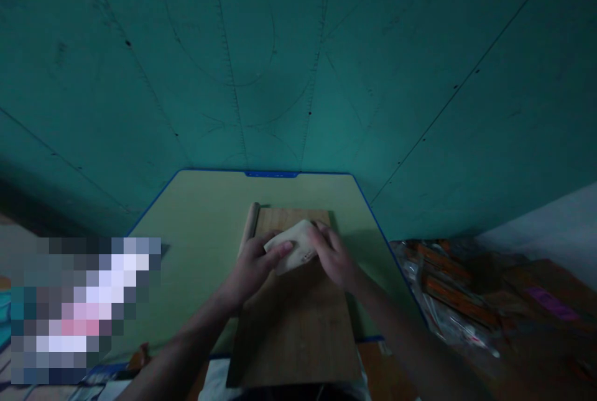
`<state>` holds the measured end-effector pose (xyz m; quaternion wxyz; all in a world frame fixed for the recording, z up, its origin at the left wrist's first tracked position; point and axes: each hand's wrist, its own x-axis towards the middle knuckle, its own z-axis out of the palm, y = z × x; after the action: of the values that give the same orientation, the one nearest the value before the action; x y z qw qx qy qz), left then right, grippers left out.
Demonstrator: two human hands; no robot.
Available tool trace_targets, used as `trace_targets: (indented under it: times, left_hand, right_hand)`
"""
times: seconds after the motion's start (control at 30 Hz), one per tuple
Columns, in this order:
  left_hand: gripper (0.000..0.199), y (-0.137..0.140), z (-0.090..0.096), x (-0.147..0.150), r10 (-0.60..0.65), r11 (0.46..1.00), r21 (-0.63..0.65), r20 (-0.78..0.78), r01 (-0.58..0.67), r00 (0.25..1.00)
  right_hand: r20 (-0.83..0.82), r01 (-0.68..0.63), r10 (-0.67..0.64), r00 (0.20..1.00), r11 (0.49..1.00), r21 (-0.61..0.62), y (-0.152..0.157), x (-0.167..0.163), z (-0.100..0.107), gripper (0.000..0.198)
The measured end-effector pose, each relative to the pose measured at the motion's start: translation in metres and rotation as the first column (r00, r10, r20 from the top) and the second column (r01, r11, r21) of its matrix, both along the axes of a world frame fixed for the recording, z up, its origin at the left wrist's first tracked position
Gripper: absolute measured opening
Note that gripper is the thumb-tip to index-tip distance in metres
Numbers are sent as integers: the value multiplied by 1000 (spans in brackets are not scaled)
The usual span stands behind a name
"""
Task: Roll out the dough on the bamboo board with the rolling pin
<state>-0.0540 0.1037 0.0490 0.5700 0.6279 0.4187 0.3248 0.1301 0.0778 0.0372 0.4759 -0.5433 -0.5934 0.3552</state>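
Note:
Both hands hold a pale, flat, roughly four-sided piece (pixel 297 252) above the wooden board; whether it is cloth, paper or dough I cannot tell. Small dark marks show near its lower right edge. My left hand (pixel 256 261) grips its left side, with the thumb lying on top. At the upper right edge, my right hand (pixel 333 255) pinches it with bent fingers. Beneath the hands lies the long wooden board (pixel 296 332). A round wooden rod (pixel 250 225), like a rolling pin, lies along the board's left edge, partly hidden by my left hand.
The board rests on a pale green table (pixel 205 214) with a blue rim and overhangs its near edge. A green wall (pixel 280 78) rises behind. Cardboard boxes (pixel 541 289) and clear plastic-wrapped packages (pixel 457 295) sit at right. A blurred-out patch covers the lower left.

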Motion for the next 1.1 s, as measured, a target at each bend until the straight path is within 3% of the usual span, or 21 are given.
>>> trace_targets:
  times: [0.13, 0.3, 0.37, 0.53, 0.7, 0.77, 0.83, 0.93, 1.03, 1.1]
  left_hand:
    - [57, -10, -3, -5, -14, 995, -93, 77, 21, 997]
    - [70, -26, -12, -11, -135, 942, -257, 301, 217, 944]
    - [66, -29, -9, -17, -181, 936, -242, 286, 254, 941]
    - [45, -37, 10, -23, -235, 963, -107, 119, 248, 965]
    - [46, -54, 2, -16, -323, 904, -227, 197, 363, 926]
    - [50, -60, -10, -16, -251, 904, -298, 212, 307, 944]
    - [54, -64, -22, -18, -90, 932, -331, 176, 145, 980]
    - [55, -68, -31, -18, 76, 945, -325, 154, -22, 985]
    - [51, -74, -29, -16, 75, 946, -324, 199, -7, 977]
    - [49, -79, -25, -15, 43, 935, -353, 237, 45, 970]
  right_hand:
    - [-1, -95, 95, 996, 993, -74, -10, -2, 7, 42]
    - [-130, -156, 139, 982, 979, -131, -17, -4, 13, 54]
    - [-131, -166, 151, 980, 979, -115, -22, -3, 15, 56]
    - [55, -164, 165, 985, 986, -31, -40, -4, 22, 50]
    - [290, -226, 213, 933, 974, 13, -47, -5, 26, 41]
    - [373, -217, 182, 910, 974, 55, -47, -4, 28, 33]
    - [459, -186, 86, 884, 966, 178, -49, -5, 29, 28]
    - [587, -290, 57, 808, 905, 312, -54, -11, 29, 57]
    - [650, -461, 187, 736, 842, 281, -58, -23, 21, 79]
    - [642, -485, 233, 731, 839, 248, -59, -27, 12, 76]
